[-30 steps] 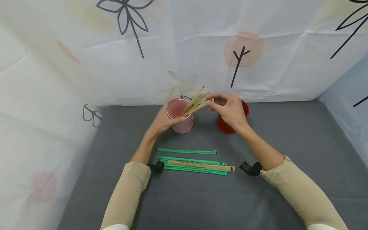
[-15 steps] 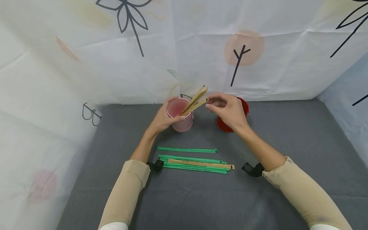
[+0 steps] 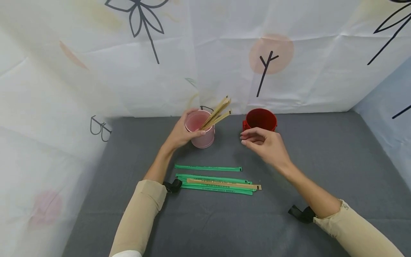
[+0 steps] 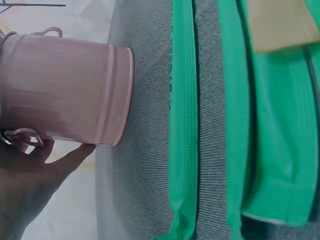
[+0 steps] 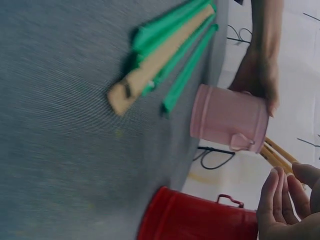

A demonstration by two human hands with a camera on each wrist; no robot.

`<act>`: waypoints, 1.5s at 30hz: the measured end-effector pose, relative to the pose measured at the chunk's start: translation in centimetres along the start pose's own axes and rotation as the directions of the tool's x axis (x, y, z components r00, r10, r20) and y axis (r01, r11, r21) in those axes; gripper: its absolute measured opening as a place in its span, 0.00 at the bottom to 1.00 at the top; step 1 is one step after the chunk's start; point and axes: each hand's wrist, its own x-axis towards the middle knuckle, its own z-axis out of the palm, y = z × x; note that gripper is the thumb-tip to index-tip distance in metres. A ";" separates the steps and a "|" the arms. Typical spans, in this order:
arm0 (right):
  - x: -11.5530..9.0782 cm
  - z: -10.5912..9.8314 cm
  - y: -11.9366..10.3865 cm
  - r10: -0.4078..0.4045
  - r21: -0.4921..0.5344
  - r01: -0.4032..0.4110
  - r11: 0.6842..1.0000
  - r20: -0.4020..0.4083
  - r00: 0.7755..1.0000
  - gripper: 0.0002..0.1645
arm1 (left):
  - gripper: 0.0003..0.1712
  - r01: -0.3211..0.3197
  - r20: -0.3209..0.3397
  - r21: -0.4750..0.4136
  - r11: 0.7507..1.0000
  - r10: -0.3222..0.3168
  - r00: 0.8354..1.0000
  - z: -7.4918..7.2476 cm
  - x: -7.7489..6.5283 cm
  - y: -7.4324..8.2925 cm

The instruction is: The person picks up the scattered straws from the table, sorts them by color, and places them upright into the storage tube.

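Observation:
My left hand (image 3: 179,135) holds a small pink bucket (image 3: 203,140) by its side, the thumb lying along the rim. Several tan paper-wrapped sticks (image 3: 219,113) lean out of that bucket toward the right; their lower ends are hidden inside. In the left wrist view, fingers (image 4: 30,175) lie against the pink bucket (image 4: 65,90) beside its handle ear. My right hand (image 3: 268,146) hovers just in front of a red bucket (image 3: 260,119), fingers loosely bent with nothing visible between them. It covers part of the red bucket's front.
Several green paper-wrapped strips (image 3: 215,191) lie on the grey cloth (image 3: 205,228) with one tan strip (image 3: 224,184) across them. A single green strip (image 3: 208,167) lies apart, closer to the buckets. A patterned white curtain (image 3: 221,71) hangs behind.
My right hand has left the tan sticks at the pink bucket and moved right and toward me, uncovering the red bucket's mouth. My left hand stays on the pink bucket.

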 end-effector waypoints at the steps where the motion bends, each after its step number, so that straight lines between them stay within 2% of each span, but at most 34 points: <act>1: -0.3 0.0 0.2 -0.002 -0.009 0.002 1.000 0.000 1.000 0.14 | 0.51 0.002 0.002 -0.004 1.000 -0.002 1.000 0.0 0.0 0.0; 9: -2.8 -0.5 2.0 0.019 -0.072 -0.019 0.997 0.006 1.000 0.15 | 0.52 -0.004 0.029 -0.029 1.000 0.005 1.000 0.1 0.1 0.5; 16: -5.1 -0.7 3.7 0.071 -0.112 -0.066 0.991 0.036 0.997 0.15 | 0.49 0.003 0.038 -0.046 0.999 -0.001 0.999 0.1 -0.8 3.4; 27: -7.4 -0.1 5.2 0.103 -0.110 -0.093 0.990 0.090 0.991 0.15 | 0.49 0.013 0.034 -0.051 0.999 -0.011 0.999 0.1 -0.8 3.4; 38: -9.0 1.0 6.0 0.207 -0.115 -0.192 0.975 0.142 0.968 0.14 | 0.50 0.032 0.035 -0.034 0.999 -0.031 0.999 0.2 -1.0 3.5; 45: -9.3 1.7 5.9 0.192 -0.161 -0.167 0.973 0.160 0.968 0.11 | 0.50 0.031 0.039 -0.048 0.998 -0.030 0.999 0.1 -1.0 3.3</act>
